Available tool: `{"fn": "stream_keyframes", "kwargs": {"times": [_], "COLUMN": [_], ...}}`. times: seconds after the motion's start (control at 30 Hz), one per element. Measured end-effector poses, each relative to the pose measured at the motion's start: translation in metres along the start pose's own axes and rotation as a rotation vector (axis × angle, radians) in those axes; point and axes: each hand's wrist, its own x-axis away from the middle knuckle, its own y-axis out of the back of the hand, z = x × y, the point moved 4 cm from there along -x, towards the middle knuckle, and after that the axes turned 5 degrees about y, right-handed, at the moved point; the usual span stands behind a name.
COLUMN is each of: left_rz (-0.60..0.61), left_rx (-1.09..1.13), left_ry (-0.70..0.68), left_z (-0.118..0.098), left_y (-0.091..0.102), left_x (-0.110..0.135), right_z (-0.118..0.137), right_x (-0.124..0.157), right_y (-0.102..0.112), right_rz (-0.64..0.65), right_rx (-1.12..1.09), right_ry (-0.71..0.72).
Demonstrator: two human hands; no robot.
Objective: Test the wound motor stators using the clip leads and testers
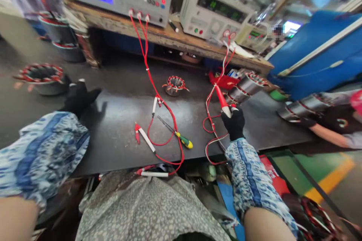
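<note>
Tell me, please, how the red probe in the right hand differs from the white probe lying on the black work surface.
The red probe is gripped in the black-gloved right hand, while the white probe lies loose on the black work surface. The red probe is mostly red with a white end; the white probe is mostly white with a red end. Both trail red leads.

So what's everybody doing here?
A person in black gloves is at a dark workbench. Their right hand grips a red test probe, and its red lead runs up toward a tester on the shelf. Their left hand rests on the bench, holding nothing I can see. A green-and-yellow screwdriver lies between them. Nearby, a co-worker's gloved hand is at a motor stator.
</note>
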Motion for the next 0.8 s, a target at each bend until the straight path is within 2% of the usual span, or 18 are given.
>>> {"fn": "stream_keyframes", "kwargs": {"times": [0.03, 0.07, 0.17, 0.27, 0.33, 0.37, 0.43, 0.5, 0.53, 0.6, 0.67, 0.73, 0.8], "left_rz": [-0.032, -0.007, 0.257, 0.377, 0.356, 0.330, 0.284, 0.271, 0.263, 0.239, 0.232, 0.250, 0.276], "left_rx": [-0.025, -0.027, 0.025, 0.101, 0.133, 0.142, 0.151, 0.138, 0.120, 0.068, 0.020, -0.005, -0.012], "left_ry": [0.002, -0.022, -0.266, -0.472, -0.523, -0.529, -0.531, -0.536, -0.529, -0.474, -0.413, -0.411, -0.460], "left_z": [0.000, -0.004, -0.044, -0.088, -0.107, -0.113, -0.122, -0.132, -0.137, -0.149, -0.163, -0.180, -0.197], "left_y": [-0.002, -0.008, -0.039, -0.060, -0.069, -0.075, -0.088, -0.108, -0.118, -0.140, -0.159, -0.177, -0.194], "left_x": [0.002, 0.009, 0.059, 0.110, 0.119, 0.114, 0.089, 0.051, 0.030, -0.013, -0.050, -0.078, -0.096], "right_z": [-0.008, -0.014, -0.015, 0.011, 0.042, 0.059, 0.089, 0.104, 0.106, 0.103, 0.094, 0.086, 0.083], "right_x": [0.006, 0.010, 0.017, 0.027, 0.046, 0.060, 0.094, 0.121, 0.129, 0.138, 0.139, 0.139, 0.141], "right_y": [-0.009, -0.017, -0.037, -0.052, -0.062, -0.067, -0.075, -0.072, -0.068, -0.059, -0.051, -0.046, -0.045], "right_rz": [0.018, 0.037, 0.097, 0.109, 0.175, 0.259, 0.496, 0.532, 0.531, 0.512, 0.463, 0.390, 0.345], "right_rx": [0.009, 0.013, 0.005, 0.001, -0.092, -0.187, -0.410, -0.453, -0.480, -0.564, -0.698, -0.836, -0.954], "right_ry": [-0.012, -0.010, 0.073, 0.188, 0.289, 0.359, 0.491, 0.532, 0.509, 0.379, 0.160, -0.064, -0.239]}}
